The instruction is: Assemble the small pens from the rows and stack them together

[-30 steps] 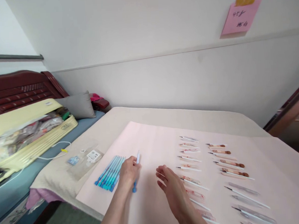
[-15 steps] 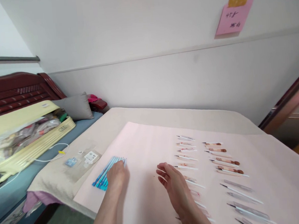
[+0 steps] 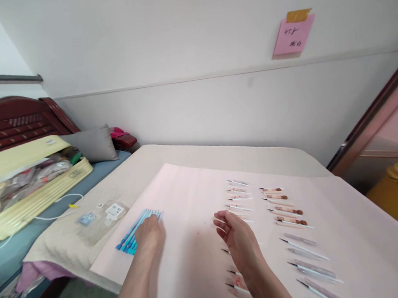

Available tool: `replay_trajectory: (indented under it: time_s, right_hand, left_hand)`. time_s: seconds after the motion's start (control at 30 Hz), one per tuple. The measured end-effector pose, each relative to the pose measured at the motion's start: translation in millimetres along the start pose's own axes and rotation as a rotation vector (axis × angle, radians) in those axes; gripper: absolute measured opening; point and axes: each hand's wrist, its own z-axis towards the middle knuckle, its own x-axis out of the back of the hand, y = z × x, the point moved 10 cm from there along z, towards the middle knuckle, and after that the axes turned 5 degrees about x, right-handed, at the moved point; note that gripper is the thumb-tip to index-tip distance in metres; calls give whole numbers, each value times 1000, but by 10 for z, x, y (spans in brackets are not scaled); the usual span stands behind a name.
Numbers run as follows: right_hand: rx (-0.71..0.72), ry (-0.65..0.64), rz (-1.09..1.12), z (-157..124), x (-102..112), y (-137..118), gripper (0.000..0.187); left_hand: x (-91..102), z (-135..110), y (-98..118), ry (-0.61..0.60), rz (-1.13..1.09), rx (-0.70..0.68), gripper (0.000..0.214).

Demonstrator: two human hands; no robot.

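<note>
The left hand (image 3: 148,234) is down on the bunch of blue pens (image 3: 132,235) now, with its fingers curled in and hidden. A second ago it holds one blue pen off to the side, and now that spot on the pale pink sheet (image 3: 181,191) is bare. I cannot tell if the hand is gripping a pen. The bunch sticks out on the left side of that hand, and I cannot count all the pens because the hand covers some. The right hand (image 3: 239,239) is open, with loosely bent fingers, much as before. It hides part of a row of clear pens (image 3: 239,197), so I cannot count those either. Four brown-topped pens (image 3: 288,211) lie to the right of the right hand. Two tiny dark specks (image 3: 204,222) are between the hands. One clear bag (image 3: 102,224) lies left of the left hand, past the blue pens. One pink note (image 3: 293,37) is on the wall, high beyond the right hand.
</note>
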Motion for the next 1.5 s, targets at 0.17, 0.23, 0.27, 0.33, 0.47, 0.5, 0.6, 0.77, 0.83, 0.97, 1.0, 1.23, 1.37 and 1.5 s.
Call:
replay_trajectory:
  time_s: [0.17,0.23,0.27,0.33,0.47,0.5,0.6,0.77,0.83,0.97,1.0,1.23,1.37,1.5]
  right_hand:
    - [62,10,3,-26,100,-216,27]
    - [98,37,22,-15,181,-346,26]
    - [117,54,31,-9,230,-419,26]
    - [155,82,22,-9,328,-570,24]
    - [228,59,-162,-118,429,-837,22]
    - [244,31,-245,-171,424,-886,22]
    - [287,-116,-598,-367,349,-959,20]
    - [359,-427,-1412,-711,307,-741,22]
    - [349,-474,-1695,-779,411,-588,21]
    - [308,-547,-1998,-833,596,-294,16]
    - [311,-561,-2036,-835,625,-239,16]
    - [368,-567,-2172,-781,774,-42,24]
    - [360,-593,-2182,-816,774,22,23]
    - [347,-610,-2181,-873,737,48,27]
  left_hand:
    - [-2,-78,270,-40,-30,-93,21]
    - [-37,-180,487,-80,-56,-187,16]
    - [-59,-251,606,-102,-70,-240,14]
    - [-105,-420,830,-138,-87,-339,15]
    - [-187,-783,1163,-188,-76,-465,16]
    - [-192,-880,1237,-198,-83,-500,17]
    - [-170,-1188,1437,-222,-103,-618,15]
    - [-105,-1731,1657,-273,-137,-821,11]
    - [-83,-1879,1680,-291,-142,-867,10]
    - [27,-1871,1604,-285,-210,-819,8]
    - [68,-1810,1560,-274,-258,-770,7]
    - [-336,-1878,1310,-704,-1194,-217,10]
    - [-1007,-2455,1270,-1056,-1491,275,16]
    - [-1166,-2591,1254,-1024,-1626,401,14]
